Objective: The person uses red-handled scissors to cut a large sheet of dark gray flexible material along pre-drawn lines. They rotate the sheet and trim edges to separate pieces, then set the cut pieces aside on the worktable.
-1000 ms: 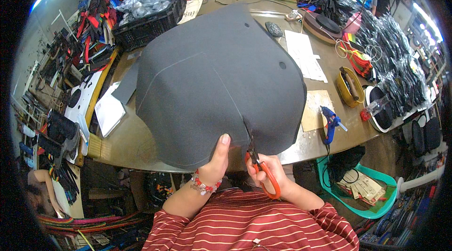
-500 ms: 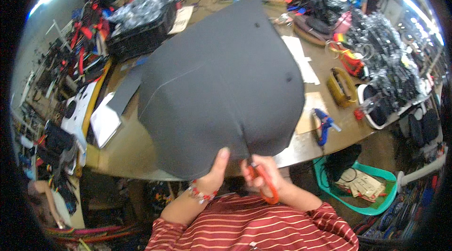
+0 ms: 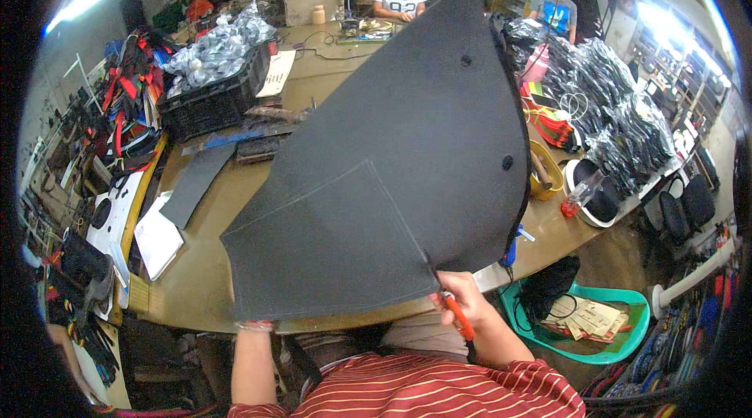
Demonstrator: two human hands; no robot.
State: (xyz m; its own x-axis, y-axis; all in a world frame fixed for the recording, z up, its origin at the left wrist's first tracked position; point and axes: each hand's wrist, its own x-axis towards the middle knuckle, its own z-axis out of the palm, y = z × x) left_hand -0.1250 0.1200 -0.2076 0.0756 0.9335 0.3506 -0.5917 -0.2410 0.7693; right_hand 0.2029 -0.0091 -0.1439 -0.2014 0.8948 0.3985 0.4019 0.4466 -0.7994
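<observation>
**Scissors part-way into the dark sheet**

Grip on the orange-handled scissors (image 3: 460,318) comes from the right hand (image 3: 462,296), fingers closed through the handles at the lower edge of a big dark grey sheet (image 3: 407,175). The blades themselves are hidden where they meet the sheet, so whether they are open or closed cannot be told. A faint marked line runs up and away from that grip across the sheet. The left hand (image 3: 252,322) is almost wholly behind the sheet's lower left corner; it seems to be holding that corner up, though its fingers are out of sight.

The sheet is lifted and tilted well above the desk (image 3: 196,277), its far tip pointing away from both hands. Below and to the right of the scissors grip stands a green basket (image 3: 619,343) with scraps.

As a judgement, cutting along the marked line is under way. Going on would call for a taut sheet and blades kept on the line.
</observation>
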